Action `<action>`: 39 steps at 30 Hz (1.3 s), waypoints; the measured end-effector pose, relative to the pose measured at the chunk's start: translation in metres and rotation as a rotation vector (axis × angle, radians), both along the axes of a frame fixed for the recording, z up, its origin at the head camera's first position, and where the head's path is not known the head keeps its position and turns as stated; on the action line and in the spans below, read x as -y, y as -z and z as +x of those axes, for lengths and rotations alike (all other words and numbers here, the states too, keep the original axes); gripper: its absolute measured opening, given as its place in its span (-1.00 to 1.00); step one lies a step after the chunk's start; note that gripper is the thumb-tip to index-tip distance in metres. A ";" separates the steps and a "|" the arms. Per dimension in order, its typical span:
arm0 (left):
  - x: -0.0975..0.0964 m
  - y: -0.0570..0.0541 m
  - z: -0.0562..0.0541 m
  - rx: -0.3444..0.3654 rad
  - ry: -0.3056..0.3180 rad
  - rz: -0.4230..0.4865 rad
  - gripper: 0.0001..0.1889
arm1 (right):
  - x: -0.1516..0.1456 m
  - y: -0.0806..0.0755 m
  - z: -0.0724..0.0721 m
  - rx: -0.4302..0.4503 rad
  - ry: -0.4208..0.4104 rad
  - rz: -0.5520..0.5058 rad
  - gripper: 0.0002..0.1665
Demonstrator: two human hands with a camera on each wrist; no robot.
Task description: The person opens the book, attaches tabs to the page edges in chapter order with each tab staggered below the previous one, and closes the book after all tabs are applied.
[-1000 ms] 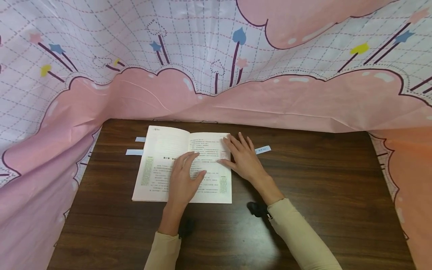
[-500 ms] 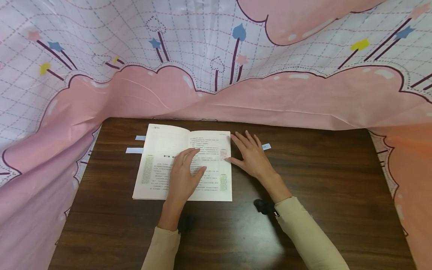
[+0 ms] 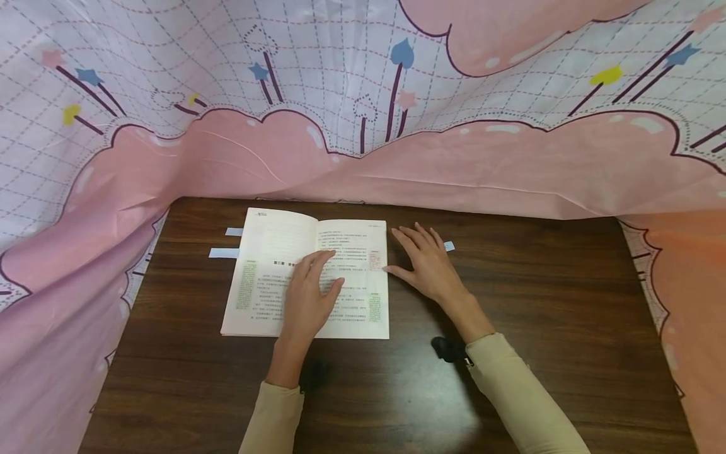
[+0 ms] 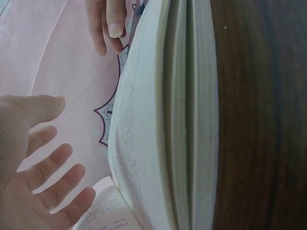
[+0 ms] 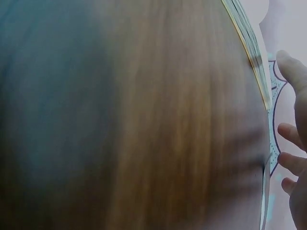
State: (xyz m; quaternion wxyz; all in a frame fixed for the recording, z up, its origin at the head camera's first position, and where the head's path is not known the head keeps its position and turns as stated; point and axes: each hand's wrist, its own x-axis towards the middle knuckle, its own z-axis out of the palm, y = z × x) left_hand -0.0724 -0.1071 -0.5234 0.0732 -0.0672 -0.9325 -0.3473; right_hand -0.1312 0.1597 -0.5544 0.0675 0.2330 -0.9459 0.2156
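Note:
An open book (image 3: 266,236) with printed text lies on the table, its pages also filling much of the left wrist view (image 4: 144,120). My left hand (image 3: 308,299) is over the middle of the spread; the left wrist view shows its fingers parted and apart from the pages. At the book's right edge is my right hand (image 3: 428,268), fingers loosely bent and holding nothing, its thumb tip close to the page edge. Whether that thumb touches the paper, I cannot tell. Behind the right fingers a small light-blue paper strip (image 3: 449,246) is partly hidden.
Two pale-blue strips, an upper strip (image 3: 234,232) and a lower strip (image 3: 224,253), stick out past the book's left edge. Dark wooden table (image 3: 567,302) extends on both sides. A patterned pink and white cloth (image 3: 454,170) hangs around the back and sides.
My right hand has shifted right, off the page to just beyond the book's edge, covering more of the right-hand strip. My left hand has hardly moved. The book stays open at the same spread.

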 end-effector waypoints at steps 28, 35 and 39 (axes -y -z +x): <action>-0.005 0.004 -0.003 0.028 0.046 0.029 -0.37 | -0.035 0.003 0.003 0.047 0.074 -0.001 -0.03; -0.014 0.005 -0.005 0.042 0.076 0.008 -0.34 | -0.041 0.003 0.004 0.058 0.089 -0.009 -0.04; -0.017 0.004 -0.006 0.042 0.074 0.001 -0.35 | -0.043 0.003 0.005 0.070 0.090 -0.009 -0.04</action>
